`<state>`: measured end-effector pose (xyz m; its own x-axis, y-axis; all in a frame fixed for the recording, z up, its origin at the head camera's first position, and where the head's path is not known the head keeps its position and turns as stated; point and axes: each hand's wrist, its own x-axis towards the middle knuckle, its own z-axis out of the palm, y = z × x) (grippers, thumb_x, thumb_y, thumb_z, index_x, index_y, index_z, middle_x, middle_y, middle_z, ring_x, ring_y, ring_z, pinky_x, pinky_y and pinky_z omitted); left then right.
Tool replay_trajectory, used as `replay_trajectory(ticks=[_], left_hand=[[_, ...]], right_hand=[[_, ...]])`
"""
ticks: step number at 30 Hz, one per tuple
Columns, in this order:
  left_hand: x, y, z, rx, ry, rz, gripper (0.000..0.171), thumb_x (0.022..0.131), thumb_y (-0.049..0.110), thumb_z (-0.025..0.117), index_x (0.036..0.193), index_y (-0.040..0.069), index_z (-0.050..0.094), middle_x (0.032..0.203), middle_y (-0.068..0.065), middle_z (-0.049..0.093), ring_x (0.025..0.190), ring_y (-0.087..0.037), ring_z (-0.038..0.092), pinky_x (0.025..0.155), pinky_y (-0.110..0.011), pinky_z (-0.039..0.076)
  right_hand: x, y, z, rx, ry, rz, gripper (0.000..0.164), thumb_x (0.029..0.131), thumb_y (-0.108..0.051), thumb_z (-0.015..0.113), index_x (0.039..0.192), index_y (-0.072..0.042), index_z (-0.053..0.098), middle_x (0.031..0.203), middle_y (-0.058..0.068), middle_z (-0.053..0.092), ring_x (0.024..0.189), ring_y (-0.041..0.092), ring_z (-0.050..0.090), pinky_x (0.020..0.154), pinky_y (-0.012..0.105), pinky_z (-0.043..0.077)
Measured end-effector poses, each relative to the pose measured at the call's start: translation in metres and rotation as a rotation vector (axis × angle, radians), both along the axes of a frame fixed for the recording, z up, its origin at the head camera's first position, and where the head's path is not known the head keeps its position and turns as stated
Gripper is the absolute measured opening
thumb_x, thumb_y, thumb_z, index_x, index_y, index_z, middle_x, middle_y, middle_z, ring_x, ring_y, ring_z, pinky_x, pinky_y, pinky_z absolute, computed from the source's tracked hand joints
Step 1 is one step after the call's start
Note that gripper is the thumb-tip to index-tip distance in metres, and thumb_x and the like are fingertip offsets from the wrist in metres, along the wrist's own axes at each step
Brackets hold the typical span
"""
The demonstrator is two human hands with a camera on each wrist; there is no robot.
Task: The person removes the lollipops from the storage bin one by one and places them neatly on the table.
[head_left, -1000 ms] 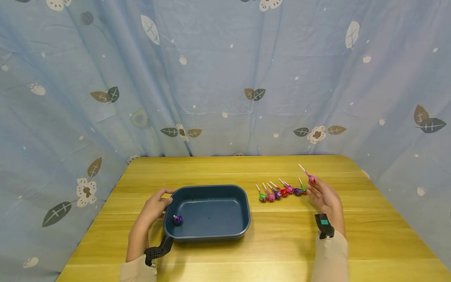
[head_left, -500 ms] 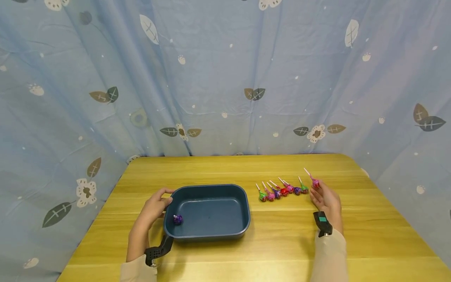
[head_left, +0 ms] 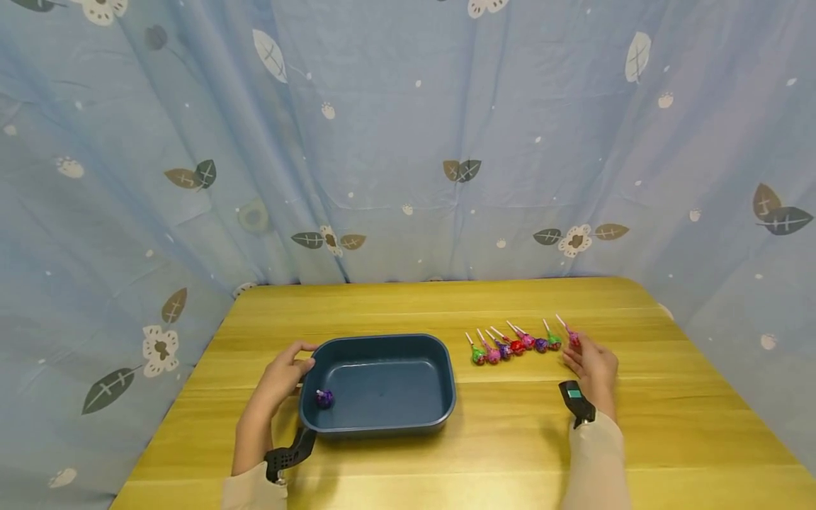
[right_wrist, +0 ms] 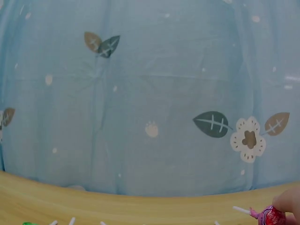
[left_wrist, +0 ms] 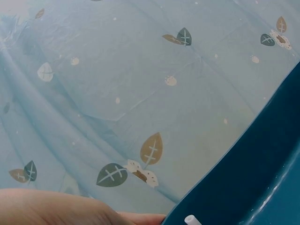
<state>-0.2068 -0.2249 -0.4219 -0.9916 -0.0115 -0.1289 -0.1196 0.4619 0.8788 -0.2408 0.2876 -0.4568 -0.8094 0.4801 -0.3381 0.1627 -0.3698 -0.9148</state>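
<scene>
A dark blue plastic box stands on the table, with one purple-wrapped lollipop in its near left corner. My left hand holds the box by its left rim, the index finger near the far left corner and the thumb at the rim; the lower fingers are mostly hidden. At the right, my right hand pinches the candy end of a pink lollipop, its white stick pointing away and left. This lollipop is beside a green lollipop at the right end of a row.
Several wrapped lollipops, among them a red lollipop and a green lollipop at the left end, lie side by side right of the box, sticks toward the back. A blue patterned curtain hangs behind the wooden table.
My right hand has lowered the pink lollipop and moved it slightly right, to the right end of the row. The left hand has stayed on the box.
</scene>
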Motion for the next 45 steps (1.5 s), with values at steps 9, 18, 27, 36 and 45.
replay_trajectory(ticks=[9, 18, 27, 36, 45], left_hand=[[0.000, 0.000, 0.001, 0.000, -0.002, -0.007, 0.030, 0.101, 0.007, 0.047, 0.131, 0.001, 0.050, 0.105, -0.022, 0.066, 0.088, -0.031, 0.066, 0.073, -0.048, 0.056], [0.000, 0.001, 0.001, -0.012, -0.007, 0.005, 0.030, 0.101, 0.007, 0.045, 0.131, 0.003, 0.051, 0.105, -0.020, 0.066, 0.089, -0.029, 0.066, 0.074, -0.047, 0.056], [0.000, 0.001, 0.001, -0.010, -0.007, 0.004, 0.030, 0.101, 0.007, 0.046, 0.131, 0.003, 0.051, 0.107, -0.021, 0.065, 0.089, -0.030, 0.066, 0.076, -0.048, 0.056], [0.000, 0.001, 0.001, -0.003, -0.004, 0.009, 0.031, 0.101, 0.007, 0.046, 0.131, 0.003, 0.052, 0.106, -0.021, 0.065, 0.089, -0.030, 0.066, 0.075, -0.047, 0.056], [0.000, 0.002, 0.001, -0.011, -0.004, 0.006, 0.030, 0.101, 0.007, 0.046, 0.130, 0.003, 0.052, 0.105, -0.020, 0.066, 0.087, -0.028, 0.066, 0.074, -0.046, 0.056]], right_hand=[[-0.004, -0.010, -0.006, 0.179, -0.014, -0.090, 0.043, 0.098, -0.022, 0.055, 0.126, 0.008, 0.044, 0.076, -0.001, 0.061, 0.061, 0.007, 0.067, 0.066, 0.024, 0.056], [-0.007, -0.012, -0.010, 0.213, 0.006, -0.131, 0.030, 0.095, -0.019, 0.060, 0.113, 0.002, 0.047, 0.074, -0.001, 0.062, 0.056, 0.008, 0.066, 0.060, 0.025, 0.057], [-0.011, -0.009, -0.015, 0.281, -0.031, -0.125, 0.036, 0.095, -0.019, 0.060, 0.117, 0.008, 0.049, 0.068, -0.002, 0.061, 0.051, 0.008, 0.064, 0.056, 0.025, 0.056], [-0.011, -0.009, -0.015, 0.275, -0.041, -0.122, 0.035, 0.095, -0.016, 0.061, 0.117, 0.009, 0.050, 0.072, 0.000, 0.061, 0.052, 0.008, 0.064, 0.057, 0.025, 0.056], [-0.007, -0.010, -0.010, 0.229, -0.017, -0.130, 0.041, 0.095, -0.013, 0.060, 0.125, 0.011, 0.046, 0.069, -0.002, 0.062, 0.055, 0.008, 0.066, 0.059, 0.025, 0.056]])
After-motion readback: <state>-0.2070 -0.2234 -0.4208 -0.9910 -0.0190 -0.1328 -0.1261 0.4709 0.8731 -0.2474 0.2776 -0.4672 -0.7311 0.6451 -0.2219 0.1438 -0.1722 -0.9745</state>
